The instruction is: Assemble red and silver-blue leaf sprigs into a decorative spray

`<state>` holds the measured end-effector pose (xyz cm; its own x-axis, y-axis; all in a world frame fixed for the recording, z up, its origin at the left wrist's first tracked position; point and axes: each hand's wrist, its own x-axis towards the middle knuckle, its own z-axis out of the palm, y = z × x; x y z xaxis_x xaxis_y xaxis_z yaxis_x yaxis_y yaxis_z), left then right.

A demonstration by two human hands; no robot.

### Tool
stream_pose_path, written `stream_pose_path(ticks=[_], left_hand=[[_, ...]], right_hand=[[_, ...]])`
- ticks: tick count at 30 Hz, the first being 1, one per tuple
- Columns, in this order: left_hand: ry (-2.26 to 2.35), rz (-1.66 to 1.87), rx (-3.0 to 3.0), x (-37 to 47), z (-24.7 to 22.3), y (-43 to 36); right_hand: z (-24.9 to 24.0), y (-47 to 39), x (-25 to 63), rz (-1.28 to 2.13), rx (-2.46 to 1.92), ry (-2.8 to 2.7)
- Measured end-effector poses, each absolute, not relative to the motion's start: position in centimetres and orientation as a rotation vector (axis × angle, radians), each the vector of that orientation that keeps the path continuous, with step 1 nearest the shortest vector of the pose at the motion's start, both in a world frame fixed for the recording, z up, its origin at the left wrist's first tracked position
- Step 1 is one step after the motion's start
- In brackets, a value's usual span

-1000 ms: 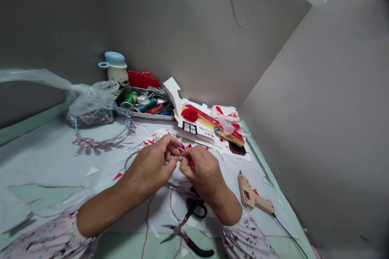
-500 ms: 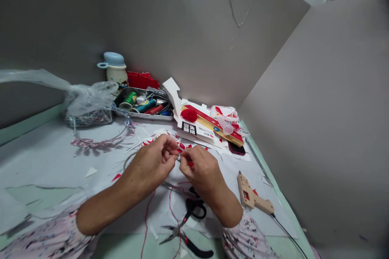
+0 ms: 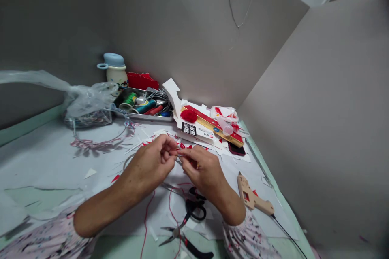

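My left hand [image 3: 161, 156] is closed in a pinch at the middle of the table, its fingertips meeting those of my right hand [image 3: 199, 164]. My right hand is pinched too. A small greyish piece shows between the fingertips, too small to make out. A thin grey band [image 3: 127, 162] curves out from behind my left wrist. Red thread [image 3: 147, 214] trails over the paper below the hands. Black-handled scissors [image 3: 196, 209] and pliers [image 3: 191, 245] lie below my right hand. Small red pieces [image 3: 184, 145] lie just beyond the fingers.
A glue gun [image 3: 253, 198] lies at the right with its cord. At the back are a metal tray [image 3: 146, 116] of thread spools, a bottle [image 3: 117, 73], a white box [image 3: 197, 131] and a phone [image 3: 236, 149]. A headband [image 3: 99, 143] and plastic bag [image 3: 88, 101] are at left.
My right hand has turned slightly and its fingers have shifted, with the index finger now stretched toward the left fingertips. My left hand has barely moved.
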<state>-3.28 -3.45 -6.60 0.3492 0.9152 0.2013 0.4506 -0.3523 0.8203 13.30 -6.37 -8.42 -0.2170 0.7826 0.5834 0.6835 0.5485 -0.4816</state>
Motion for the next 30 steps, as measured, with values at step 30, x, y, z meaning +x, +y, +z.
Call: stream_pose_path(ticks=[30], left_hand=[[1.230, 0.787, 2.198, -3.43, -5.82, -3.79]], right_hand=[[-8.72, -6.16, 12.92, 0.260, -1.251, -1.752]])
